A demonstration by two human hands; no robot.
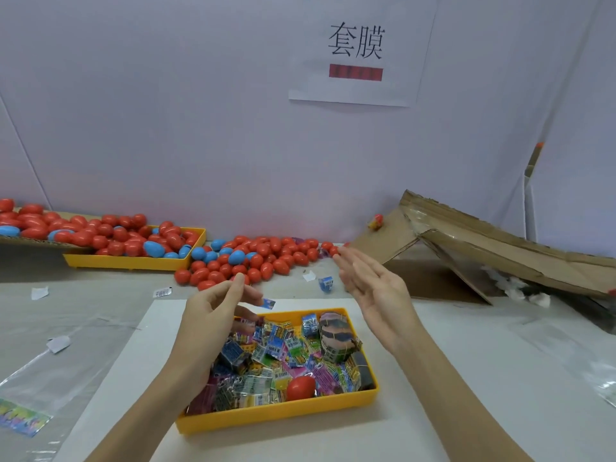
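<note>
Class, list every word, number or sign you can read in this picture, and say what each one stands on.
"套膜": large black characters on the white paper sheet on the wall.
Red bar under those characters: print too blurred to read.
Wrappers in the yellow tray: barcodes and print, too small to read.
Loose label on the table: a barcode, nothing legible.

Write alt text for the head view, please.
The left hand and open right hand hover over a yellow tray of printed wrappers and one red egg. Behind lie loose red and blue eggs, a second tray of eggs and flattened cardboard.
</note>
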